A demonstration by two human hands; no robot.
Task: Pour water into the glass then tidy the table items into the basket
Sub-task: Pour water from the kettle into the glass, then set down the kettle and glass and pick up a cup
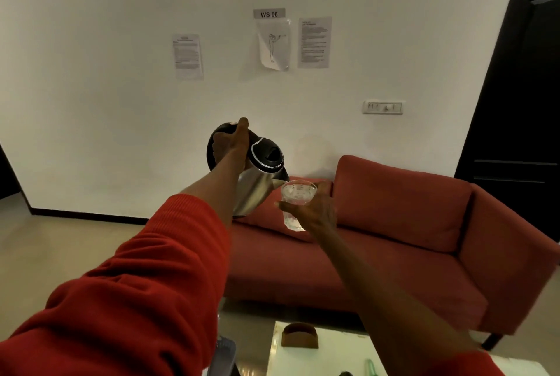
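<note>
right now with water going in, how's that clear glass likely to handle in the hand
The glass is clear and looks thin-walled, so probably fragile and slippery if wet. The right hand grips it in mid-air, so it likely gets heavier as the kettle, tilted by the left hand, fills it.

Item count, head view:

- Kettle (260, 175): one.
- Glass (295, 204): one.
- Hands: two, left hand (231, 145) and right hand (315, 212).
- Sofa (394, 242): one.
- Table (318, 357): one.
- Brown holder (300, 336) on table: one.
- Printed sheets (188, 56) on wall: three.
- Label "WS 06" (269, 14): one.
- Switch plate (383, 107): one.
</note>
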